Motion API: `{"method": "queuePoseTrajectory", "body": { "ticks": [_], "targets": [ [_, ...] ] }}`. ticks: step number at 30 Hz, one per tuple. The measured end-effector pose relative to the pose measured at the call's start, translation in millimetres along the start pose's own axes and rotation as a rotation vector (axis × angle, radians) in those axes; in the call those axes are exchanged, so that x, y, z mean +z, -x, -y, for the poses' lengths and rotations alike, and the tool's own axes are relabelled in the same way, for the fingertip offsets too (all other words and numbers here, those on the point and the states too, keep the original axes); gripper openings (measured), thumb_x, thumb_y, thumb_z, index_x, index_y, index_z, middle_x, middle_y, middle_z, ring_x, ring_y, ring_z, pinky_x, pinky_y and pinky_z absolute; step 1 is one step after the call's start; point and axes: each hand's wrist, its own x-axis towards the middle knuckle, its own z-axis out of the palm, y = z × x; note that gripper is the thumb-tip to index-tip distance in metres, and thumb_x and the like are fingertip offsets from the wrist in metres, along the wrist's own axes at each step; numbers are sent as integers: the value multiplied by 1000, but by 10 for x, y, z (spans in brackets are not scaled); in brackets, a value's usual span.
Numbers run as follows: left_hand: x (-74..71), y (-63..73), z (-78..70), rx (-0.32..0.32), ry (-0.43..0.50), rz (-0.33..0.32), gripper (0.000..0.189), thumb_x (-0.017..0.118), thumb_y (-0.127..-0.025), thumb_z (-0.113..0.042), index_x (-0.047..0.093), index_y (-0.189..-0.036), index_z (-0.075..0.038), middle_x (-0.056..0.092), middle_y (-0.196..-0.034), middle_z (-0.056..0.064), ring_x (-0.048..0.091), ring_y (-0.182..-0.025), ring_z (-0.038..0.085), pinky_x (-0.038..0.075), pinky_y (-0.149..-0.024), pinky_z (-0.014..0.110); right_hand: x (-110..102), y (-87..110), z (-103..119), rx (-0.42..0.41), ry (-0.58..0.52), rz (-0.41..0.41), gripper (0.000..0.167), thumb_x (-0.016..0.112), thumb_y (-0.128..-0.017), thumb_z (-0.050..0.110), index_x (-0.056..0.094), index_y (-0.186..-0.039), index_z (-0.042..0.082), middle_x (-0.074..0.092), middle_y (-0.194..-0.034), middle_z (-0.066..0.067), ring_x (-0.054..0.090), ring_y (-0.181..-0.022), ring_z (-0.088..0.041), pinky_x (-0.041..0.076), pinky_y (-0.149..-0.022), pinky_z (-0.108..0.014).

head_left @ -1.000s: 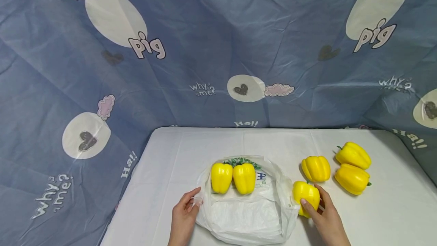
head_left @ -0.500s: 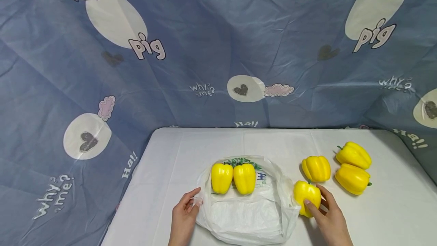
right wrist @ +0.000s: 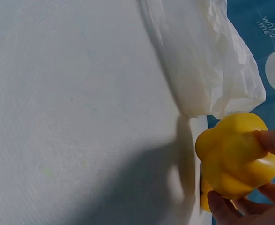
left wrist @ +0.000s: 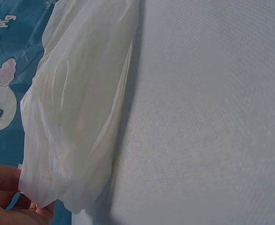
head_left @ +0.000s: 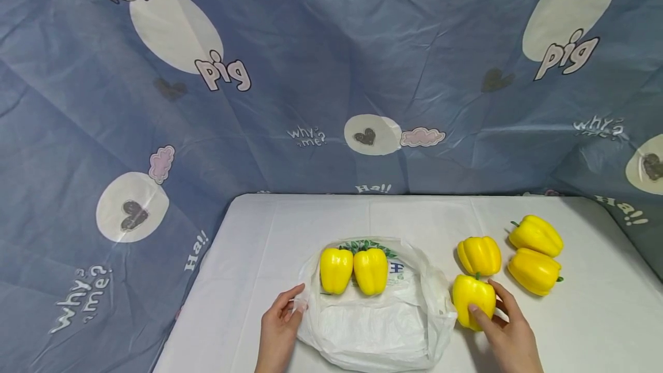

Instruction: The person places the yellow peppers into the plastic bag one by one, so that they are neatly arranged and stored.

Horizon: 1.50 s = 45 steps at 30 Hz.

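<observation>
My left hand (head_left: 280, 324) pinches the left rim of a white plastic bag (head_left: 370, 332) lying with its mouth spread on the table. In the left wrist view, thumb and fingers hold the bag's edge at the lower left. Inside the bag, two yellow bell peppers (head_left: 354, 271) lie side by side near its printed far end. My right hand (head_left: 510, 332) grips another yellow bell pepper (head_left: 473, 302) just right of the bag's rim, thumb on the near side and fingers around the right. The right wrist view shows this pepper (right wrist: 238, 154) from its lobed underside, beside the bag.
One loose yellow pepper (head_left: 479, 255) lies just beyond the held one. Two more, an upper pepper (head_left: 536, 236) and a lower pepper (head_left: 534, 271), touch each other farther right. A blue printed cloth (head_left: 311, 73) hangs behind the white table (head_left: 259, 258).
My right hand has moved slightly to the right with the bell pepper, away from the bag's right rim. The left hand, the bag and the other peppers have stayed put.
</observation>
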Motion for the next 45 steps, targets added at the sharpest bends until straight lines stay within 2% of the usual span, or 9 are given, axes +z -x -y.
{"method": "queuePoseTrajectory", "body": {
  "ticks": [3,7,10,14,21,28,31,36,45],
  "targets": [
    [0,5,-5,7,13,-4,41,60,-85,13,70,-119,-7,62,-101,8,52,-87,16,46,-71,18,-17,24,9,-30,14,-46,79,66,-94,37,25,-154,7,35,-149,-23,39,-129,-41,40,-100,-52],
    [-5,3,-7,26,22,-2,41,61,-85,14,70,-119,-6,62,-102,9,51,-88,16,46,-71,17,-47,69,34,-65,21,-112,74,67,-93,36,31,-153,10,38,-148,-19,42,-126,-39,46,-88,-20],
    [-8,-5,-8,17,24,6,41,61,-85,14,70,-120,-7,62,-102,9,51,-88,17,45,-71,17,-55,97,66,-98,-5,-158,72,69,-92,34,35,-151,13,40,-147,-15,43,-123,-34,36,-76,-7],
    [-4,-11,-10,8,23,13,42,60,-85,14,70,-120,-8,62,-102,9,51,-88,17,45,-71,18,-49,117,114,-132,-43,-200,69,71,-91,33,38,-151,18,42,-147,-8,43,-119,-25,35,-79,-7],
    [6,-15,2,38,25,8,42,61,-85,14,71,-118,-9,63,-100,8,50,-87,16,43,-70,17,-37,141,171,-165,-77,-222,68,73,-89,34,42,-148,21,44,-143,-3,40,-113,-11,35,-80,-6],
    [6,-16,-11,38,19,10,40,63,-85,12,72,-118,-10,64,-103,8,49,-88,17,43,-70,17,-3,179,251,-160,-118,-208,67,73,-89,32,42,-148,20,43,-144,-2,42,-117,-16,36,-82,-6],
    [11,-20,-17,27,8,11,39,63,-85,12,72,-117,-10,65,-106,7,49,-88,18,43,-71,18,14,196,283,-162,-136,-190,67,72,-90,33,42,-148,21,43,-144,-1,42,-117,-12,37,-82,-5],
    [13,-20,-18,33,-4,6,39,62,-85,13,72,-115,-9,66,-106,7,49,-88,19,44,-72,18,48,233,327,-213,-197,-174,63,71,-91,28,43,-147,18,44,-142,2,43,-115,-4,39,-83,-6],
    [-2,-7,-20,43,-12,-8,39,64,-84,13,73,-115,-9,66,-103,5,47,-88,17,42,-70,18,91,302,395,-304,-261,-184,59,72,-91,16,46,-144,14,48,-137,3,46,-113,-6,41,-84,-8]
  ]
}}
